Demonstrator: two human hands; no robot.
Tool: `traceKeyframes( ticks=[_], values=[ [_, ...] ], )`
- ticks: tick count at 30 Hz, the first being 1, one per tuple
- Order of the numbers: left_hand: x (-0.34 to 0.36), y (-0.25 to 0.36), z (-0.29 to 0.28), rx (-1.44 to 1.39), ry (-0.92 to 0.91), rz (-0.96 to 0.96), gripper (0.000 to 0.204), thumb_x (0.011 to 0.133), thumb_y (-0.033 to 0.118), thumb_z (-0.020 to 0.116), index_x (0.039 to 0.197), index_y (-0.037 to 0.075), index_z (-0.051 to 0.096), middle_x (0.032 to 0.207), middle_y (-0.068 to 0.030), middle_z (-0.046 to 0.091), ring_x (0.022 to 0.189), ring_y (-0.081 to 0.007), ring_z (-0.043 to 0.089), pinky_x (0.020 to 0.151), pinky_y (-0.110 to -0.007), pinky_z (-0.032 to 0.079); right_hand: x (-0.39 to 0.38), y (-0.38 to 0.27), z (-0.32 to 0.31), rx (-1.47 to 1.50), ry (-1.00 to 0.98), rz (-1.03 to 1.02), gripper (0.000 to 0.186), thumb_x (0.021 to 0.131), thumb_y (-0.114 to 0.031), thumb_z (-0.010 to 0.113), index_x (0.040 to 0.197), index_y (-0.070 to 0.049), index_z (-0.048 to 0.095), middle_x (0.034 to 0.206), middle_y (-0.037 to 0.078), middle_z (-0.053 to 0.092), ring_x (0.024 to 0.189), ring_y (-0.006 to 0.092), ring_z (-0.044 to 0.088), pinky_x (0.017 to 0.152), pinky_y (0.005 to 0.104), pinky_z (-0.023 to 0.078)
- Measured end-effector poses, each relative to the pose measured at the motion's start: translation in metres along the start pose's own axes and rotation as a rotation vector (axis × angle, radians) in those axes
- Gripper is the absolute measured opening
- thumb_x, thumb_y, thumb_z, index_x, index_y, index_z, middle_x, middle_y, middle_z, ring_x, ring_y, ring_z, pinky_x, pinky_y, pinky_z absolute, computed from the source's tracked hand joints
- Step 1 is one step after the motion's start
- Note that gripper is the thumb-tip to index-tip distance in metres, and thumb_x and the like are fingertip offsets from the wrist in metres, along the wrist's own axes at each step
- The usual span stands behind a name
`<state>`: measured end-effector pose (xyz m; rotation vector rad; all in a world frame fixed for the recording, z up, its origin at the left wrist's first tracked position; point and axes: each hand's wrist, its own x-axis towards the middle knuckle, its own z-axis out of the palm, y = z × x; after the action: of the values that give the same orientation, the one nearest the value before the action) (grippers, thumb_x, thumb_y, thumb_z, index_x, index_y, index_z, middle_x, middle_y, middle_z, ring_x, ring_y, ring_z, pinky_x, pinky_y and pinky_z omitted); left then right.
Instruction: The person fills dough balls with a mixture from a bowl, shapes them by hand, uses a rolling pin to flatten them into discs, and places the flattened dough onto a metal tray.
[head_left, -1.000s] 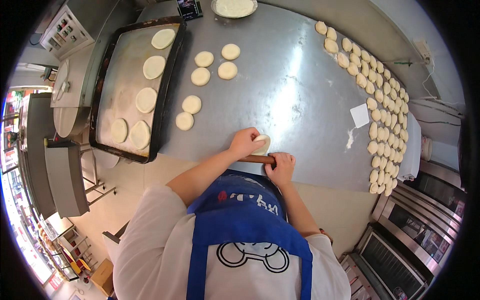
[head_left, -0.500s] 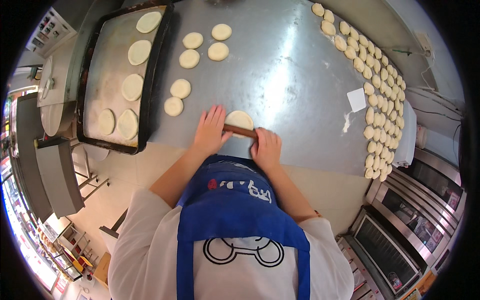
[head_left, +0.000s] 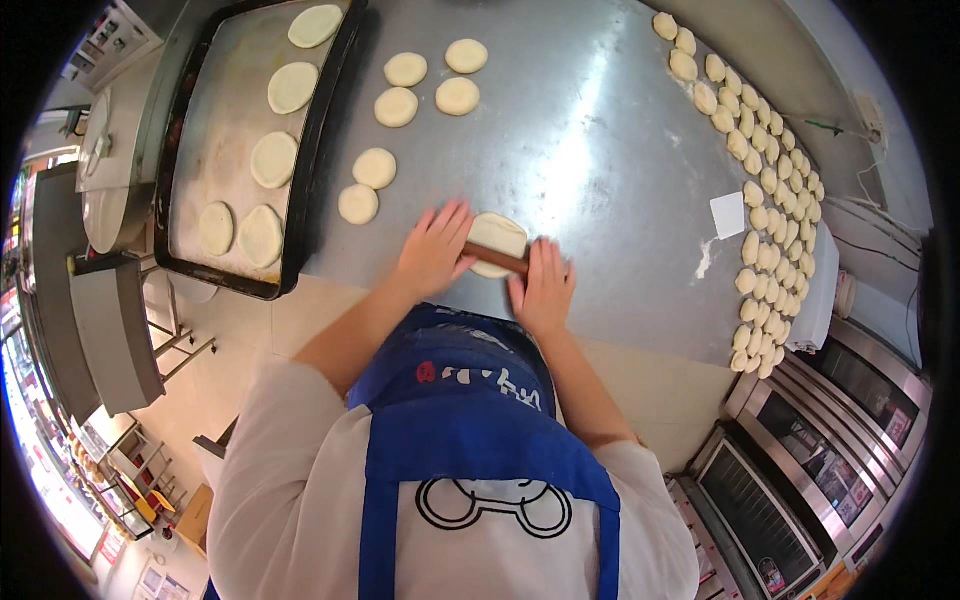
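A brown wooden rolling pin [head_left: 497,258] lies across a flattened piece of dough [head_left: 499,234] near the front edge of the steel table. My left hand [head_left: 436,248] holds the pin's left end, its fingers slightly blurred. At the other end is my right hand [head_left: 546,284], the pin running in under its palm and thumb. The dough is pale and oval, showing on both sides of the pin. To the left of my left hand, two touching dough rounds [head_left: 358,204] rest on the table, with several more dough rounds [head_left: 397,107] farther back.
A dark-rimmed baking tray [head_left: 300,215] on the left holds several flattened dough discs [head_left: 274,160]. Many small dough pieces [head_left: 750,280] line the right side of the steel table [head_left: 620,250]. A white scraper [head_left: 728,215] lies beside them. Ovens [head_left: 820,440] stand at the lower right.
The dough under the pin has gone from nearly round to a longer oval. Both hands still hold the pin. The whole view has shifted and turned slightly.
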<state>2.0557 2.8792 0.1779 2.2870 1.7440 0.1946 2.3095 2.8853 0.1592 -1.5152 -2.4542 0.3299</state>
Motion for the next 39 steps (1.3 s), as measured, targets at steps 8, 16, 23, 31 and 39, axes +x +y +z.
traceKeyframes(
  ticks=[8,16,23,31,39],
  values=[
    [0.047,-0.029,-0.016,0.033,0.173,-0.118,0.065,0.09,0.031,0.066,0.144,0.0,0.048,0.156,-0.0163,0.042,0.148,-0.03,0.035,0.119,-0.047,0.03,0.119,0.002,-0.007,-0.101,0.009,-0.061,0.061,0.095,-0.039,0.058,0.146,-0.007,0.049,0.155,0.015,0.044,0.144,0.0305,0.039,0.114,0.0544,0.03],
    [0.065,0.008,0.021,-0.171,-0.078,-0.146,0.041,0.091,0.016,0.06,0.131,0.008,0.06,0.134,-0.0174,0.058,0.125,-0.0325,0.056,0.102,-0.046,0.048,0.076,0.006,0.009,-0.016,0.083,-0.158,0.061,0.088,-0.035,0.065,0.141,-0.006,0.053,0.147,0.015,0.052,0.139,0.0333,0.045,0.113,0.0575,0.029],
    [0.087,0.007,-0.02,-0.208,-0.277,-0.109,0.024,0.076,0.024,0.077,0.094,0.008,0.072,0.102,-0.0149,0.068,0.1,-0.0344,0.065,0.088,-0.046,0.053,-0.013,0.005,-0.011,0.078,-0.009,0.003,0.042,0.077,-0.021,0.071,0.117,-0.012,0.061,0.111,0.009,0.064,0.109,0.0291,0.056,0.1,0.0483,0.037],
    [0.008,0.017,-0.027,-0.973,0.067,-0.107,0.018,0.079,0.019,0.075,0.089,0.005,0.068,0.11,-0.0137,0.074,0.09,-0.0292,0.069,0.082,-0.04,0.055,-0.001,0.01,-0.024,0.054,-0.011,-0.143,0.03,0.072,-0.018,0.071,0.101,-0.013,0.065,0.1,0.006,0.066,0.099,0.0274,0.059,0.095,0.0439,0.039],
    [-0.077,-0.15,-0.103,-2.319,0.692,-0.801,0.047,0.097,0.018,0.058,0.141,0.006,0.049,0.132,-0.0125,0.06,0.124,-0.029,0.059,0.108,-0.047,0.048,0.004,-0.006,-0.008,-0.007,-0.062,-0.019,0.032,0.073,-0.021,0.068,0.104,-0.014,0.066,0.103,0.009,0.065,0.104,0.0325,0.058,0.098,0.0479,0.038]
  ],
)
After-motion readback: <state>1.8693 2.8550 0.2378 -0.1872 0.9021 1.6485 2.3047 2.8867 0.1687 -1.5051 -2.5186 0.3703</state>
